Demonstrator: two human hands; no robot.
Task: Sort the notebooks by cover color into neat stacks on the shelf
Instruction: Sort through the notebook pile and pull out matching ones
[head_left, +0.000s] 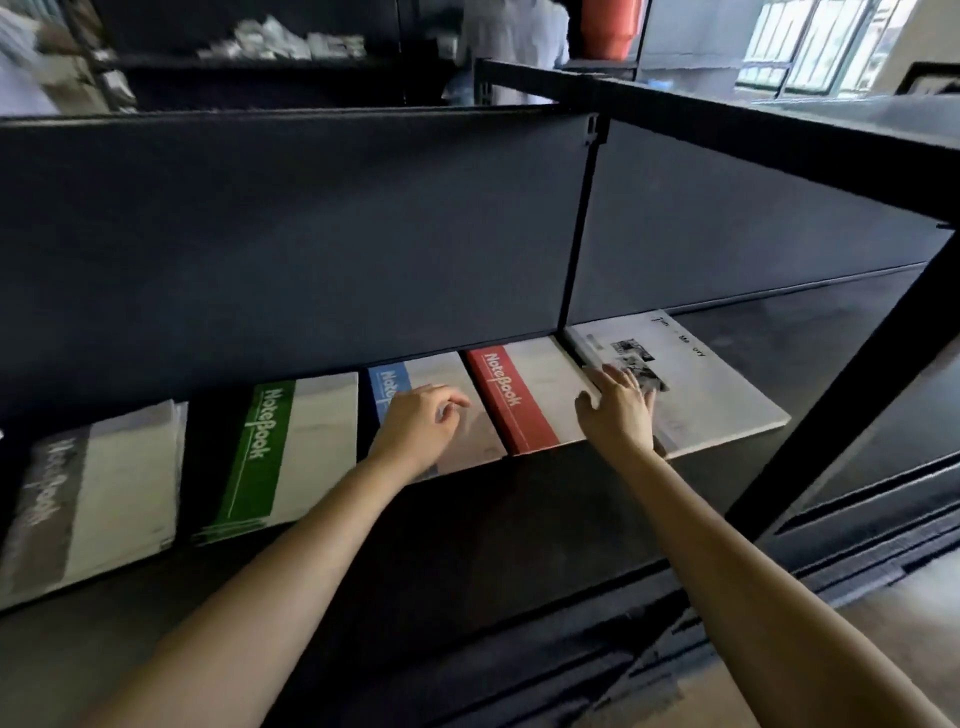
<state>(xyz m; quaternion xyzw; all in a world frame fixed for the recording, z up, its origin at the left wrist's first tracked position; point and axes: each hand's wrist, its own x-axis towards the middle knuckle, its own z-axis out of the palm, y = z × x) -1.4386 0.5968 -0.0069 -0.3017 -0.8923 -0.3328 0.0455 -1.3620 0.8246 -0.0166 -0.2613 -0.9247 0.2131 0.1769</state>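
Observation:
Five notebook stacks lie in a row on the dark shelf (519, 519). From left: a grey-banded notebook (93, 509), a green-banded one (291, 452), a blue-banded one (436, 374), a red-banded one (524, 395) and a white photo-cover one (701, 384). My left hand (421, 426) hovers over or rests on the blue notebook with fingers loosely curled, holding nothing. My right hand (618, 405) lies flat with straight fingers on the left edge of the white notebook, beside the red one.
The upper shelf board (291, 234) hangs low over the notebooks' far ends. A black upright post (852, 405) stands to the right. A person in a light shirt (514, 41) stands behind the rack, near an orange container (610, 26).

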